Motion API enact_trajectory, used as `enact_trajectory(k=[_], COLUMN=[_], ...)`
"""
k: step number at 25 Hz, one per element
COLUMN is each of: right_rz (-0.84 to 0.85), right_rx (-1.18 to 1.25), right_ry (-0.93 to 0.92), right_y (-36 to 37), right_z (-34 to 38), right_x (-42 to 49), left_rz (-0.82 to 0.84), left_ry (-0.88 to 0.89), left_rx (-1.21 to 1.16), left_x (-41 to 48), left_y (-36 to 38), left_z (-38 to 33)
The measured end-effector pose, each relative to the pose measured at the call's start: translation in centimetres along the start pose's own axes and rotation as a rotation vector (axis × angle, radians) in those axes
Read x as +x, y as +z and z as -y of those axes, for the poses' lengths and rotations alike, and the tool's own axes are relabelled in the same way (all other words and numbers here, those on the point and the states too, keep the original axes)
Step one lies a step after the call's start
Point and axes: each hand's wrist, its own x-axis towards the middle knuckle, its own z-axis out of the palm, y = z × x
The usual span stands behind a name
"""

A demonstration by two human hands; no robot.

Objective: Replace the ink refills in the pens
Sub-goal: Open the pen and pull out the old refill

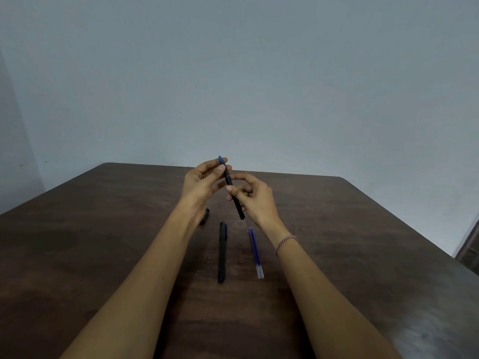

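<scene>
A black pen with a blue end is held tilted above the dark wooden table. My left hand pinches its upper blue end and my right hand grips its lower half. A second black pen, capped, lies on the table between my forearms. Two blue ink refills lie side by side just right of it. A small black part, perhaps a pen cap, lies partly hidden behind my left wrist.
The table's far edge meets a plain grey wall. The table's right edge runs diagonally toward me, with a dark doorway or floor strip beyond it. A thread bracelet sits on my right wrist.
</scene>
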Motion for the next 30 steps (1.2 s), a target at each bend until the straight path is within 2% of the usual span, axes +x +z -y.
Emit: enact_trajectory(k=[4, 6, 9, 11, 18, 26, 30], right_rz=[0.041, 0.038, 0.007, 0.007, 0.052, 0.05, 0.057], right_rx=[-0.011, -0.014, 0.0, -0.005, -0.033, -0.033, -0.057], right_ry=[-0.04, -0.043, -0.026, -0.013, -0.018, -0.03, -0.038], right_y=[0.11, 0.11, -0.07, -0.19, 0.02, -0.05, 0.1], right_z=[0.02, 0.02, 0.17, 0.22, 0.3, 0.25, 0.28], right_x=[-0.16, -0.18, -0.2, -0.24, -0.37, -0.41, -0.4], left_rz=[-0.125, -0.107, 0.006, 0.047, -0.107, 0.023, -0.085], left_ry=[0.003, -0.028, -0.104, -0.089, -0.037, -0.114, -0.053], left_rx=[0.021, 0.013, 0.022, 0.05, 0.1, 0.099, 0.09], left_x=[0.07, 0.16, 0.33, 0.23, 0.0, -0.09, -0.28], left_y=[0.2, 0.19, -0.12, -0.12, 0.22, 0.27, 0.33], left_z=[0.05, 0.04, -0.03, 0.04, 0.01, -0.18, -0.2])
